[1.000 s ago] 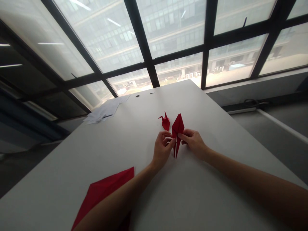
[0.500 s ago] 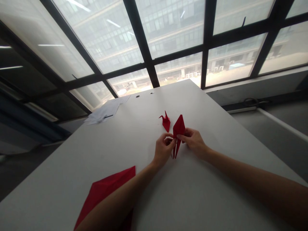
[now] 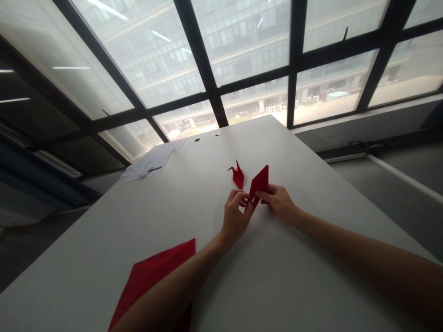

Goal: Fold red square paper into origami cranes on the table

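A half-folded red paper piece (image 3: 259,183) stands pinched between both hands above the white table (image 3: 311,152). My left hand (image 3: 235,216) grips its lower left part with curled fingers. From the right, my right hand (image 3: 279,203) pinches its edge. The lower points of the piece are hidden behind my left fingers. A finished small red paper crane (image 3: 237,175) sits on the table just beyond my left hand.
A flat red paper sheet (image 3: 152,276) lies near the table's front left, partly under my left forearm. White papers (image 3: 148,161) lie at the far left corner. Large dark-framed windows rise behind the table. A floor drops away on the right.
The folded piece has tilted to the right and its long lower points no longer show below my fingers. Both hands stayed in place, fingers shifting on the paper.
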A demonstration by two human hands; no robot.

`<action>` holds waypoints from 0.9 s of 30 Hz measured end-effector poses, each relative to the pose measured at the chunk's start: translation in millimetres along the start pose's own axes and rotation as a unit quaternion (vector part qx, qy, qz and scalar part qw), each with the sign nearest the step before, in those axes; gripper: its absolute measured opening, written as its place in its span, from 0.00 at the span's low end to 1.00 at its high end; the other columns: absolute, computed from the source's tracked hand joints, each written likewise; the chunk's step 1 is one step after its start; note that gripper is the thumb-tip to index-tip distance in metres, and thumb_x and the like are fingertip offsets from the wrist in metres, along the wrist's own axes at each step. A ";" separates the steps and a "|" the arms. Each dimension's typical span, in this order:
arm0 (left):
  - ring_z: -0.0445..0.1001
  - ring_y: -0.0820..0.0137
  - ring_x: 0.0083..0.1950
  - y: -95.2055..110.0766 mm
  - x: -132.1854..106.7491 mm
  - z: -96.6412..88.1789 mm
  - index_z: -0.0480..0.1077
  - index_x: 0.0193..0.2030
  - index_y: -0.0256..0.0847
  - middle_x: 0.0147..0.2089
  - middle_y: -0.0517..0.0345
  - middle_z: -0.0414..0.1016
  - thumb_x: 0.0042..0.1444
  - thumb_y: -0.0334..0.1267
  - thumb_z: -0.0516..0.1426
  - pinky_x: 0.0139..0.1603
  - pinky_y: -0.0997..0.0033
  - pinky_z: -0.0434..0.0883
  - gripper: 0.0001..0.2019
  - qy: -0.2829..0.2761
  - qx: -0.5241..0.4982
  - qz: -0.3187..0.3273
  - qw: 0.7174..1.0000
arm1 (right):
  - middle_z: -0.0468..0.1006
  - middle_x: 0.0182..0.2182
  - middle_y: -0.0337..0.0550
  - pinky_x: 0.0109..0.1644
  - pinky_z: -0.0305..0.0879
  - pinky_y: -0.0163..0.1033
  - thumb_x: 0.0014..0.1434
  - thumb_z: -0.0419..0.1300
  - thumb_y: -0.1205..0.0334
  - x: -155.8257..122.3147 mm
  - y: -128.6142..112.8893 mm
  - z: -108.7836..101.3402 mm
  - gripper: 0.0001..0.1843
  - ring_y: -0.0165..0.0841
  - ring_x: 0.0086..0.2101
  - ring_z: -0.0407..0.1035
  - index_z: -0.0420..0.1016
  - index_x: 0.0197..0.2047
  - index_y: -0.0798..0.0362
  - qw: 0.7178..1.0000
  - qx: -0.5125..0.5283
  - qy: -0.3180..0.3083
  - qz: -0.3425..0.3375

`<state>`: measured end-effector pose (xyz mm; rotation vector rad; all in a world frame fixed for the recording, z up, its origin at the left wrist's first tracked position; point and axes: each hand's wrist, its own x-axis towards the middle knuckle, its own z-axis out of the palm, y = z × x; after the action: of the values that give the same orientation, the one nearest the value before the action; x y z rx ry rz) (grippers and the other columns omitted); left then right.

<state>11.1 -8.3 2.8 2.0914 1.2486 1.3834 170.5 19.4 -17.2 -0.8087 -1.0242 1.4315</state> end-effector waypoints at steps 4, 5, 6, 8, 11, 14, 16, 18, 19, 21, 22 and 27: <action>0.73 0.73 0.38 -4.4 2.7 -3.0 0.71 0.38 0.40 0.42 0.56 0.71 0.60 0.29 0.56 0.29 0.79 0.72 0.04 -0.011 -0.002 0.002 1.000 | 0.81 0.32 0.42 0.34 0.62 0.37 0.46 0.72 0.58 2.7 2.3 -2.0 0.13 0.30 0.30 0.68 0.83 0.36 0.54 1.000 -0.006 -0.004 0.008; 0.74 0.74 0.38 -5.4 3.1 -3.6 0.71 0.38 0.40 0.42 0.56 0.71 0.61 0.29 0.56 0.29 0.79 0.72 0.04 -0.012 -0.002 0.003 1.000 | 0.81 0.32 0.42 0.34 0.62 0.37 0.47 0.72 0.58 3.4 2.8 -2.5 0.13 0.30 0.30 0.68 0.83 0.36 0.54 1.000 -0.004 -0.004 0.011; 0.74 0.74 0.37 -6.2 3.3 -4.0 0.71 0.38 0.40 0.43 0.55 0.71 0.61 0.29 0.56 0.29 0.79 0.72 0.04 -0.015 -0.003 0.005 1.000 | 0.81 0.32 0.42 0.34 0.63 0.37 0.47 0.72 0.58 4.2 3.2 -2.9 0.13 0.31 0.31 0.69 0.83 0.36 0.54 1.000 0.002 -0.004 0.015; 0.74 0.75 0.36 -6.8 3.0 -4.2 0.72 0.41 0.40 0.45 0.55 0.72 0.60 0.30 0.57 0.30 0.78 0.74 0.05 -0.030 -0.011 0.013 0.999 | 0.81 0.33 0.43 0.36 0.65 0.38 0.47 0.72 0.58 5.4 3.4 -3.2 0.13 0.32 0.32 0.70 0.82 0.37 0.54 0.999 0.031 -0.003 0.024; 0.74 0.76 0.34 -6.8 2.1 -3.5 0.73 0.45 0.41 0.48 0.53 0.71 0.56 0.27 0.60 0.30 0.77 0.74 0.11 -0.054 -0.020 0.018 0.998 | 0.81 0.32 0.44 0.41 0.68 0.42 0.46 0.73 0.57 6.5 3.2 -2.8 0.14 0.34 0.33 0.72 0.82 0.36 0.54 0.996 0.084 0.000 0.033; 0.73 0.75 0.34 -6.7 2.7 -3.8 0.73 0.39 0.40 0.46 0.55 0.72 0.54 0.25 0.59 0.32 0.75 0.74 0.08 -0.041 0.009 0.027 0.999 | 0.81 0.33 0.45 0.40 0.68 0.41 0.46 0.73 0.56 6.5 3.1 -2.2 0.15 0.34 0.33 0.72 0.82 0.35 0.55 0.997 0.075 0.004 0.034; 0.73 0.72 0.38 -6.8 3.8 -4.9 0.71 0.35 0.39 0.44 0.55 0.72 0.53 0.25 0.59 0.35 0.72 0.73 0.06 -0.015 0.041 0.035 0.998 | 0.81 0.33 0.46 0.38 0.67 0.39 0.46 0.73 0.55 6.0 3.0 -2.2 0.16 0.33 0.32 0.71 0.82 0.36 0.55 0.998 0.050 0.006 0.032; 0.72 0.69 0.41 -6.8 4.8 -6.4 0.70 0.35 0.40 0.42 0.56 0.72 0.54 0.25 0.58 0.37 0.71 0.72 0.06 0.010 0.062 0.037 0.997 | 0.81 0.33 0.46 0.36 0.65 0.38 0.46 0.73 0.55 5.6 2.5 -2.3 0.16 0.32 0.32 0.70 0.82 0.36 0.55 0.999 0.031 0.011 0.031; 0.72 0.69 0.42 -6.8 5.1 -7.2 0.70 0.35 0.40 0.42 0.56 0.72 0.55 0.26 0.57 0.38 0.71 0.72 0.05 0.016 0.064 0.035 0.997 | 0.81 0.33 0.46 0.35 0.65 0.38 0.45 0.73 0.55 5.4 2.0 -2.5 0.16 0.32 0.31 0.70 0.82 0.36 0.56 0.999 0.027 0.012 0.032; 0.73 0.70 0.41 -7.1 5.3 -9.2 0.70 0.37 0.41 0.40 0.57 0.73 0.58 0.28 0.57 0.38 0.71 0.72 0.04 0.022 0.059 0.031 0.998 | 0.81 0.33 0.46 0.35 0.64 0.38 0.45 0.73 0.55 5.4 0.6 -3.0 0.16 0.32 0.31 0.69 0.82 0.36 0.56 0.999 0.027 0.011 0.038; 0.73 0.70 0.39 -7.5 5.2 -10.3 0.71 0.38 0.41 0.38 0.58 0.74 0.59 0.29 0.57 0.38 0.71 0.73 0.04 0.025 0.055 0.029 0.998 | 0.81 0.33 0.46 0.35 0.64 0.38 0.45 0.73 0.55 5.5 -0.4 -3.4 0.16 0.32 0.31 0.69 0.82 0.36 0.56 0.999 0.030 0.008 0.044; 0.77 0.70 0.34 -13.8 4.6 -16.9 0.74 0.40 0.42 0.35 0.58 0.78 0.59 0.36 0.62 0.39 0.69 0.75 0.04 0.052 0.036 0.037 0.997 | 0.78 0.29 0.45 0.31 0.62 0.36 0.42 0.75 0.55 6.4 -7.4 -5.9 0.18 0.30 0.28 0.66 0.81 0.33 0.57 0.994 0.061 -0.023 0.088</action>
<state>-9.5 0.0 4.0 2.1581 1.2919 1.5191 178.0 26.4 -12.1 -0.7947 -0.9069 1.6527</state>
